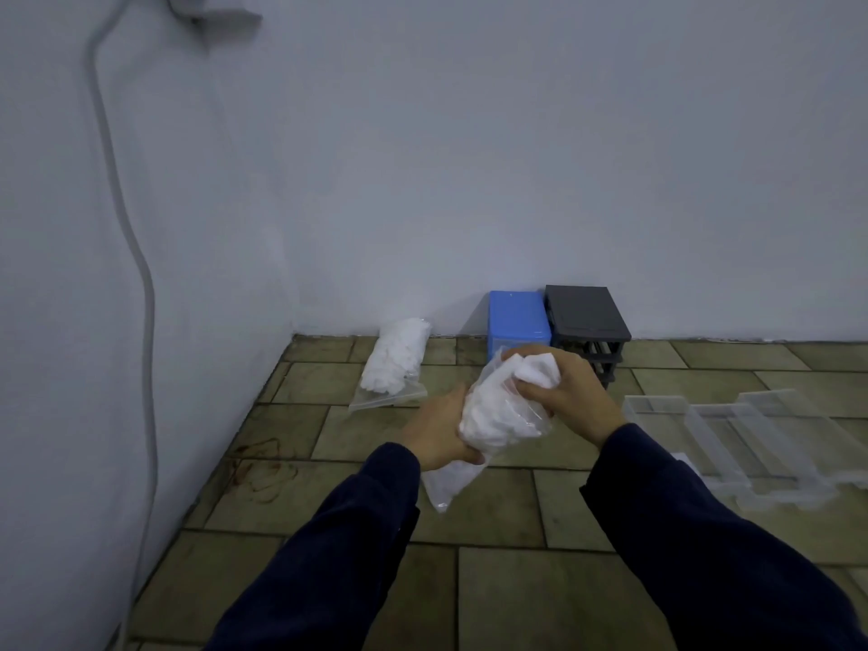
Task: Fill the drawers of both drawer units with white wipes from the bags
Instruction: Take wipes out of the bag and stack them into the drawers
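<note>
I see my left hand (439, 432) gripping the clear plastic bag of white wipes (488, 425) at mid-frame, while my right hand (561, 390) clutches a wad (678, 371) at what looks like its mouth; yanking could spill wipes onto the floor.

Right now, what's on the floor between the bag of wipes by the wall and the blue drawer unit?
Nothing: in the head view only bare tiled floor separates the bag of wipes from the blue drawer unit.

Left hand (439, 427) gripped a clear bag (488, 425) of wipes; right hand (561, 385) pinched a wad of wipes (678, 371) at its mouth. Second bag (394, 364) lay on tiled floor (516, 580) by the wall. Blue unit (516, 319) and black unit (587, 317) stood touching; clear drawers (751, 444) lay right.
</note>
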